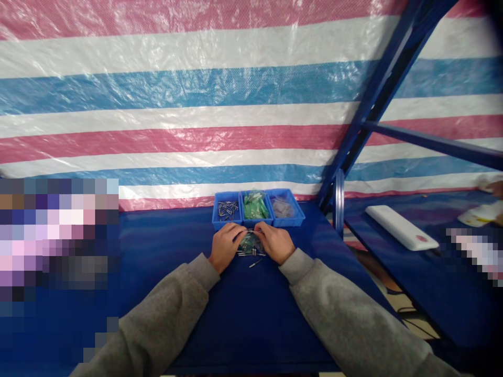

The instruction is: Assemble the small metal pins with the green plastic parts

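My left hand [227,246] and my right hand [278,244] meet just in front of the blue bins, fingertips pinched toward each other. A thin metal pin [250,231] spans the small gap between them; both seem to grip its ends. Beneath the fingers lies a clear, greenish plastic bag [251,242], partly hidden by my hands. Several loose metal pins [247,254] lie along its near side, and a single pin [255,263] rests closer to me. The left blue bin [227,226] holds more metal pins. Green plastic packaging [255,205] fills the middle bin, and clear plastic bags [282,207] the right one.
A blue table [251,319] carries everything. Behind it hangs a striped plastic sheet [176,89]. A blue metal frame [356,131] slants up at the right. Beyond a gap, another blue table holds a white oblong device [401,227]. A person's hand [495,187] shows at far right.
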A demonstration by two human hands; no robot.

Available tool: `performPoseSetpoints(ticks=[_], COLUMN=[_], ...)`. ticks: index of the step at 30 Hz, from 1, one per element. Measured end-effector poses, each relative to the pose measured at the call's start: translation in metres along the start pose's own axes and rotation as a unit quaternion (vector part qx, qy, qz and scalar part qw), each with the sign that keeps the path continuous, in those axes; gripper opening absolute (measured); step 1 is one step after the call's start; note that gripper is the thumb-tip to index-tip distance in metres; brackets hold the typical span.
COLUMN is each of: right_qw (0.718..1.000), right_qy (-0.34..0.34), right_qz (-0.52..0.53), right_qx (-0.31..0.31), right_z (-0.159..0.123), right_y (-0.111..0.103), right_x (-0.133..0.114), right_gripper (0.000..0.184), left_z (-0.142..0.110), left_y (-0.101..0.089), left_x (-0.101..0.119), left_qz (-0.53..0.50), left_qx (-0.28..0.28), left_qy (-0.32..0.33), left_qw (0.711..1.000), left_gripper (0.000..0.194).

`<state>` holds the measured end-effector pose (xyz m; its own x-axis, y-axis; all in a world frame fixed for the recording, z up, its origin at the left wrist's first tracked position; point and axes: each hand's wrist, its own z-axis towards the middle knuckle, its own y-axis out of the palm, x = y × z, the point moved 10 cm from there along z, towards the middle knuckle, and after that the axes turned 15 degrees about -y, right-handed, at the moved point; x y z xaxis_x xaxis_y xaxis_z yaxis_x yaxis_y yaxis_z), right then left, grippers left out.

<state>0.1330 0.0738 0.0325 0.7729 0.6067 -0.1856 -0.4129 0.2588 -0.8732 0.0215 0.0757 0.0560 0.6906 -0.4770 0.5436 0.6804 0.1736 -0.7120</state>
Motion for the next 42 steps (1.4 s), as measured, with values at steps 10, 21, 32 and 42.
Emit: performPoseSetpoints(ticks=[10, 21, 32, 42], right_qw=[0.991, 0.975, 0.984, 0.983], right_qy=[-0.038, -0.122, -0.087, -0.090], right_qz=[0.105, 0.112, 0.109, 0.127], right_qx=[-0.073, -0.146, -0.111, -0.097], right_z=[-0.001, -0.003, -0.003, -0.002], right_y=[0.002, 0.019, 0.022, 0.022], right_x=[-0.007, -0.033, -0.018, -0.017], right_gripper=[0.034, 0.021, 0.016, 0.020], left_z=[-0.001, 0.000, 0.001, 0.004], left_y=[-0.024, -0.030, -0.027, -0.015], left_x=[-0.008, -0.018, -0.018, -0.023], left_qz=[-0.069, -0.089, -0.097, -0.098], left_qx=[0.075, 0.105, 0.095, 0.047], left_qy=[-0.047, -0.091, -0.089, -0.107], left_qw=[0.994, 0.986, 0.987, 0.988], left_gripper=[0.022, 0.022, 0.026, 0.027])
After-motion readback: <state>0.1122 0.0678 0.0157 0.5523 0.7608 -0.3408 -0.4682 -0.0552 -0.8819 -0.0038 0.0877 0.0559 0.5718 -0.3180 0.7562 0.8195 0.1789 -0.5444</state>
